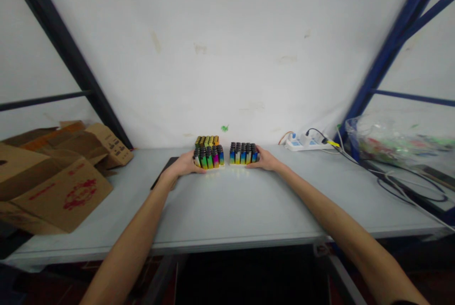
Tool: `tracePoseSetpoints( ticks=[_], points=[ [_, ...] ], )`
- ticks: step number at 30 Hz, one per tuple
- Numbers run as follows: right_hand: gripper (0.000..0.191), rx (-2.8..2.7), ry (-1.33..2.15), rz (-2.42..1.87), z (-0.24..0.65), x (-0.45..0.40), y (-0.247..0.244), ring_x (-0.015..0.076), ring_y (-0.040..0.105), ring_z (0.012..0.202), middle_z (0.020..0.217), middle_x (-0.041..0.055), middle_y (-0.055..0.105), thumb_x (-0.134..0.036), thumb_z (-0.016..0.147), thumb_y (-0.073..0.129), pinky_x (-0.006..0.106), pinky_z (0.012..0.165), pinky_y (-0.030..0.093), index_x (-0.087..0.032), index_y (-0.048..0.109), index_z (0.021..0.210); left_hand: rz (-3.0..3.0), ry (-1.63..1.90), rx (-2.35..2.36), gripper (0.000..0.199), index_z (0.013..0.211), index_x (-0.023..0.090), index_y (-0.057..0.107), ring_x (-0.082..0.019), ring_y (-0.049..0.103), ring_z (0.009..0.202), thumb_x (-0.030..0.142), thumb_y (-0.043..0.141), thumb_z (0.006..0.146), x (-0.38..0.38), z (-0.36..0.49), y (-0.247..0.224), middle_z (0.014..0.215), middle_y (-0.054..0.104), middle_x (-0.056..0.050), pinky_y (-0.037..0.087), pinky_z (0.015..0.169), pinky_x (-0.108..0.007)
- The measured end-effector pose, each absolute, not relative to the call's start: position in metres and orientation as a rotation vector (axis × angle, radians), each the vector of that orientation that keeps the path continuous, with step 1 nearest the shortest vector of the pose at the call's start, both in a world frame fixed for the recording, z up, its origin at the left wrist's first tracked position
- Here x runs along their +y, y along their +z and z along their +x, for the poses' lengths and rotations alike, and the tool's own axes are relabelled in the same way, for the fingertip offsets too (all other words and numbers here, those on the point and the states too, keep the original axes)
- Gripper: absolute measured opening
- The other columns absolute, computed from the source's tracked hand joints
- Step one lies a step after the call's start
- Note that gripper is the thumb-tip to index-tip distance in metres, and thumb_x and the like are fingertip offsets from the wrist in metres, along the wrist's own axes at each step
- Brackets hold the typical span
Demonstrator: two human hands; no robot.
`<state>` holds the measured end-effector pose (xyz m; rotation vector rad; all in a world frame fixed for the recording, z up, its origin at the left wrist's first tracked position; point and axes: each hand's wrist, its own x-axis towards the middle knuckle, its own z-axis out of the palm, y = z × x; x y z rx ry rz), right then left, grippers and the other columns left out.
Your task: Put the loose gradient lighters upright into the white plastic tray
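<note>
Multicoloured lighters with black tops stand upright in a white tray (213, 168) at the middle of the table. My left hand (185, 164) grips this tray from its left end, thumb along the front. To the right, past a narrow gap, a second tray of lighters (243, 154), mostly blue and yellow, stands near the wall. Around its right end my right hand (266, 159) is closed, with the thumb low at the front. Directly behind the left tray is another group of lighters (206, 141) with yellowish tops, partly hidden. A dark flat object (164, 172) lies under my left wrist.
Open cardboard boxes (71, 191) crowd the table's left side. A white power strip (305, 143) with plugs sits by the wall at right. Cables (387, 177) and a clear plastic bag (387, 139) lie farther right. Metal posts (373, 73) flank the table (234, 215).
</note>
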<state>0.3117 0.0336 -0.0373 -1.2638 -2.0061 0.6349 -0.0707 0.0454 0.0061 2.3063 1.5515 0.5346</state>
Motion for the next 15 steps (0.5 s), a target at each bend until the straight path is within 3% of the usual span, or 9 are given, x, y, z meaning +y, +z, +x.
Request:
tracePoseSetpoints(
  ticks=[5,11,15],
  points=[
    [0.103,-2.046,0.619,-1.239,0.325,0.006,-0.033,0.0302,0.061,0.129,0.144,0.015,0.062,-0.05,0.065,0.091,0.044,0.113,0.046,-0.017,0.044,0.151,2.272,0.566,1.615,0.079,0.123,0.017,0.064,-0.032,0.069,0.111,0.05,0.09,0.056,0.057,-0.062,-0.006,0.124,0.074,-0.012,0.055,0.098,-0.04],
    [0.133,-2.008,0.725,-1.262,0.334,-0.02,-0.034,0.033,0.052,0.14,0.154,0.0189,0.052,-0.054,0.063,0.092,0.049,0.121,0.037,-0.018,0.016,0.166,2.242,0.602,1.572,0.075,0.114,0.018,0.068,-0.031,0.071,0.104,0.056,0.09,0.053,0.059,-0.052,-0.008,0.114,0.077,-0.009,0.057,0.091,-0.037],
    [0.141,-1.89,0.97,-1.196,0.344,-0.018,-0.018,0.032,0.052,0.141,0.156,0.022,0.047,-0.06,0.069,0.086,0.051,0.117,0.041,-0.021,-0.007,0.167,2.103,0.481,1.44,0.082,0.119,0.016,0.069,-0.028,0.074,0.092,0.061,0.088,0.054,0.051,-0.057,0.006,0.107,0.079,-0.009,0.06,0.079,-0.034]
  ],
)
